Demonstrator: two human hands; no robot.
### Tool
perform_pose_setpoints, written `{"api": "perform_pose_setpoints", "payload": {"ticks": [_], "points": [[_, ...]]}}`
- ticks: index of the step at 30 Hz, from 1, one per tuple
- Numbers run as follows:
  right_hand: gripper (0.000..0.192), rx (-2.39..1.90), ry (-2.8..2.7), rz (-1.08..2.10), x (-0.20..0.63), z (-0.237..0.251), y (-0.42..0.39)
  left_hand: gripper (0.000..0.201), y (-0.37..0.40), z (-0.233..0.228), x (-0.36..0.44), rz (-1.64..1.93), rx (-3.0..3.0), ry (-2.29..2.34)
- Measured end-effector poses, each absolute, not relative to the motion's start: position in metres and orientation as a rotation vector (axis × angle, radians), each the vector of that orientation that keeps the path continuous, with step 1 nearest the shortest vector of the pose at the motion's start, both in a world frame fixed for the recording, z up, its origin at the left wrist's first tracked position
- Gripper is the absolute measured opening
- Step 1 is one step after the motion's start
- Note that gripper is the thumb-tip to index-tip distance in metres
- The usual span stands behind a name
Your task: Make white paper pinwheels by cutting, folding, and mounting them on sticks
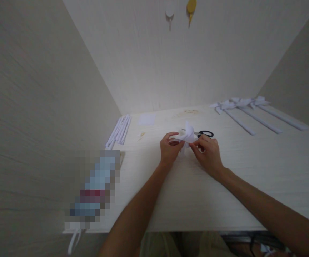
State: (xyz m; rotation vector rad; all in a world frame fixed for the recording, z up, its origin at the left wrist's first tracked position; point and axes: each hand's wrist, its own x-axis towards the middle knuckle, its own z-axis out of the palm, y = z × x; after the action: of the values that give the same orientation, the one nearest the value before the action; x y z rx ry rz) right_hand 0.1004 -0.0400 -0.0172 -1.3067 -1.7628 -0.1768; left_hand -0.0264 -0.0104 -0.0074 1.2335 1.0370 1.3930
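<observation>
Pale desk [224, 185], scissors [204, 134] behind folded white paper [187, 136], both hands' grips [170, 146] [209, 151] pinching it.

Pixel-blurred patch [94, 187] at the table's left edge — contents unreadable, white loop [74, 242] below it cut by the frame, scissors [204, 134] partly hidden behind folded paper [187, 135] — two wall hooks [181, 9] too small to tell.
</observation>
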Motion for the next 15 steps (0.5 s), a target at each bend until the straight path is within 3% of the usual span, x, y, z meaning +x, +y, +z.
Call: {"api": "perform_pose_setpoints", "payload": {"ticks": [15], "points": [[0.022,-1.303,-1.724,-0.235,0.0995,-0.0191,-0.0402,0.027,-0.0142,-0.0054,-0.0222,1.445,1.238,1.053]]}}
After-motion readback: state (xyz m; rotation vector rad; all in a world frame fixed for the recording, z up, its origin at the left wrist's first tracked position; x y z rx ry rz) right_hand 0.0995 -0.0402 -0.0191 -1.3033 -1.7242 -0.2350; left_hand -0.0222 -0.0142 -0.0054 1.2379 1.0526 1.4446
